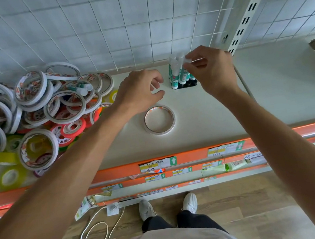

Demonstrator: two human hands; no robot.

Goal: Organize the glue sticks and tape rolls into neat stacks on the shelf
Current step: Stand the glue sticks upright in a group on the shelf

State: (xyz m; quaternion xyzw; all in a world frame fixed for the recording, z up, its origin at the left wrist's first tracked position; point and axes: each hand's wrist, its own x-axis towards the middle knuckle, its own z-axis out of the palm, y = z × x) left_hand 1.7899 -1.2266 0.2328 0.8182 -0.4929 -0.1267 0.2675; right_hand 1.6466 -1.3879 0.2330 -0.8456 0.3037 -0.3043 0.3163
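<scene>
- My right hand (209, 69) pinched a light, stiff, slick glue stick (187, 60) by its cap, near the shelf's (269, 87) back edge.
- My left hand (138, 91) hovered loosely curled, holding nothing.

Bright, even light falls from above, leaving only soft, faint shadows on the white shelf (229, 93). Wide-angle distortion bends the edges strongly. Detail is slightly soft, and the labels are unreadable.
</scene>
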